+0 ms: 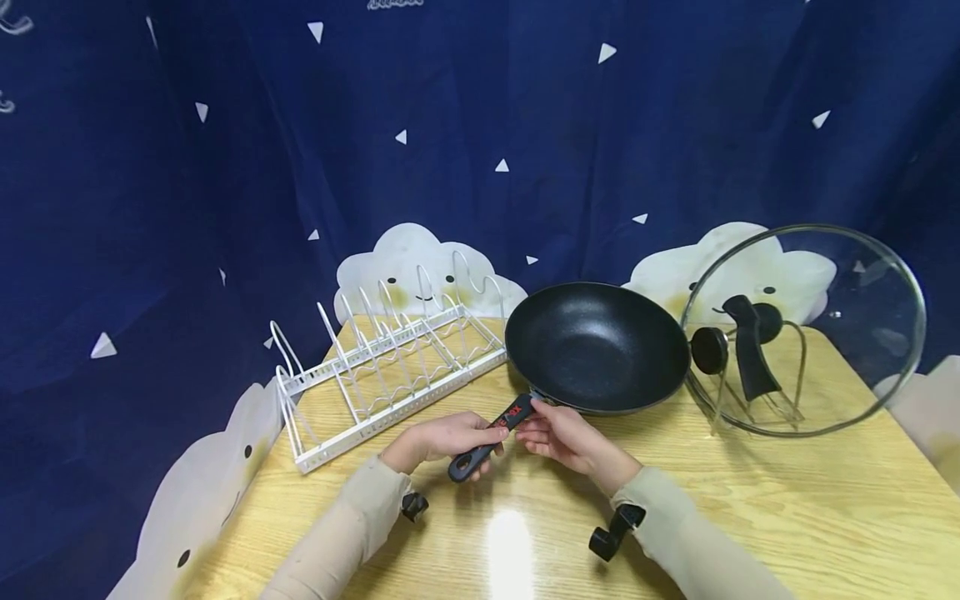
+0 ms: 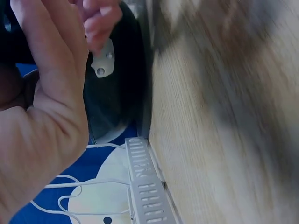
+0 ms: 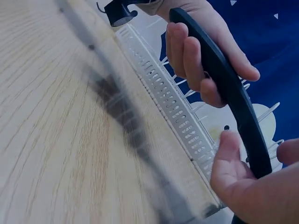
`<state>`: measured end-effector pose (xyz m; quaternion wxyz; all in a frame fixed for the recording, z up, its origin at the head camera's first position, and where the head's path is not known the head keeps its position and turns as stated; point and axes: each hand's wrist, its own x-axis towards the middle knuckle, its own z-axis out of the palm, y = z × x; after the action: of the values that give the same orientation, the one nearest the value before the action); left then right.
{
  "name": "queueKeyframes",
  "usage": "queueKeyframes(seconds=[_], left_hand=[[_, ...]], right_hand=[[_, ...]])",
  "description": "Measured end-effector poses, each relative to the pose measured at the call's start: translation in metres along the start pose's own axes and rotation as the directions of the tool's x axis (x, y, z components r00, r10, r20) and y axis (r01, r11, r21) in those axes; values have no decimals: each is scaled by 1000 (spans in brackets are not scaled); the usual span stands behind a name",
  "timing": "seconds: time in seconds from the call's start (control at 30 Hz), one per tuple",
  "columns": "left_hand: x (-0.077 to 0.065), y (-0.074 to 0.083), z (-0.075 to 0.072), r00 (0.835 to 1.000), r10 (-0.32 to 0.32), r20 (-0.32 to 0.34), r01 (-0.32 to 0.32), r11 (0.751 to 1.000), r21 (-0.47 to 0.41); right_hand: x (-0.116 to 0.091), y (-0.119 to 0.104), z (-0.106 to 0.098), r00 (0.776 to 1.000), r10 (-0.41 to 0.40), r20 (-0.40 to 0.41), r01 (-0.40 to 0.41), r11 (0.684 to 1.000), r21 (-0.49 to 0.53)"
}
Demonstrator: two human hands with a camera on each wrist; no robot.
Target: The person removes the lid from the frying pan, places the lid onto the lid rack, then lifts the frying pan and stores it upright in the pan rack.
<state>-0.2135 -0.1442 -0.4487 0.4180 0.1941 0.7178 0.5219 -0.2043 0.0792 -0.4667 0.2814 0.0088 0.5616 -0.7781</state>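
Note:
A black wok (image 1: pixel 592 346), open side up, is at the table's centre with its handle (image 1: pixel 480 450) pointing toward me. My left hand (image 1: pixel 450 442) grips the handle around its middle, thumb across the top and fingers underneath. Close to the pan end, my right hand (image 1: pixel 566 442) pinches the same handle between thumb and fingers. Both hands (image 3: pixel 201 51) show around the dark handle (image 3: pixel 229 88) in the right wrist view. In the left wrist view, the wok's riveted metal bracket (image 2: pixel 103 60) shows beside the right hand's fingertips; the left hand (image 2: pixel 51 93) hides part of the handle.
A white wire rack (image 1: pixel 390 367) with upright dividers stands left of the wok. On the right, a glass lid (image 1: pixel 832 333) leans upright in a wire stand (image 1: pixel 798 375), near the wok's rim. A dark blue curtain (image 1: pixel 480 125) hangs behind the wooden table (image 1: pixel 825 500).

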Motion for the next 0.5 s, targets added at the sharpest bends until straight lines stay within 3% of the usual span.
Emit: queueKeyframes(seconds=[0.2,0.5], left_hand=[[3,-1,6,1000,5,20,-4,1000,-31],[10,-4,16,997,28,65,-21,994,-109]], right_hand=[[6,3,1,1000,-2,5,2,997,72],[5,0,-4,997,-9,71,3,997,75]])
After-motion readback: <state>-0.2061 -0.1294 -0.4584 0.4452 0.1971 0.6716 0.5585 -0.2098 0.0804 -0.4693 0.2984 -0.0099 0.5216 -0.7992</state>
